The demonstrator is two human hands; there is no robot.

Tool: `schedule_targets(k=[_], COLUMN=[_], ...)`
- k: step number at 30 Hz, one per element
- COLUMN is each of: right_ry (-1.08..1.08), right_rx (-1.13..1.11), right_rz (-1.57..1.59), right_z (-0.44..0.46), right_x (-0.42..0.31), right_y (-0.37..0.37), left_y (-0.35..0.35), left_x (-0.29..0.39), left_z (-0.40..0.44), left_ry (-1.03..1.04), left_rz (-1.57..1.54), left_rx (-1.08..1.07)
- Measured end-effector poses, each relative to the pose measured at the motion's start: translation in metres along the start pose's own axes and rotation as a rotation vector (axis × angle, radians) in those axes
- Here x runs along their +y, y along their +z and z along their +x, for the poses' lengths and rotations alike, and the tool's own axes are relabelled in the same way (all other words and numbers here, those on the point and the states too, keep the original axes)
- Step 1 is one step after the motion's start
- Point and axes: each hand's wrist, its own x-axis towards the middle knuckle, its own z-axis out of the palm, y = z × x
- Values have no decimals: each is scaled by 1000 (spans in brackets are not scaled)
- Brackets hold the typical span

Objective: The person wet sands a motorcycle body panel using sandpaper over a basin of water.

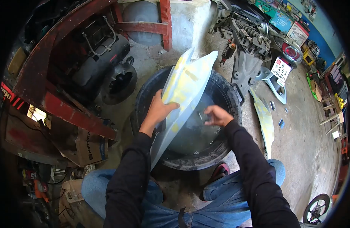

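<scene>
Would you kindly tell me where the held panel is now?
Near the centre of the head view, the panel slants over the dark tub, gripped by the left hand, with the right hand apart to its right.

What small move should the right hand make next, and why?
Probably bring the right hand to the patchy panel: the left hand holds it over the tub, while the right hangs apart from it above cloudy water.
</scene>
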Motion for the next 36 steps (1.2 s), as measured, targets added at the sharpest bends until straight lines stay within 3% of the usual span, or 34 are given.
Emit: schedule_targets(k=[2,3,5,9,11,17,20,22,24,29,36], right_ry=[-40,-87,-190,-370,-712,-1004,-860,-936,-692,-714,-841], right_rx=[-187,-50,-163,-151,-125,7,87,66,64,74,-75], right_rz=[-155,-154,-320,-657,-1118,-1194,-1395,-1543,-1764,-1723,-1701], right_z=[-40,-35,-65,-90,-90,-91,-112,-101,-99,-89,-99], right_x=[-53,-64,-97,-113,-115,-105,-91,-69,-53,-32,-15], right_y=[41,47,92,158,168,152,139,117,109,107,132], left_y=[0,1,3,6,4,2,4,1,-3,-2,-2], left_x=[1,4,5,4,8,4,-9,-7,-2,-1,3], left_z=[-2,-1,-1,1,-3,-5,1,0,-5,-5,-8], left_ry=[-3,0,13,35,30,63,70,63,59,43,28], left_rz=[5,11,20,-2,-23,-21,-138,-219,-434,-466,-525], left_rx=[9,17,19,-25,-25,-79,-131,-156,-278,-245,-217])
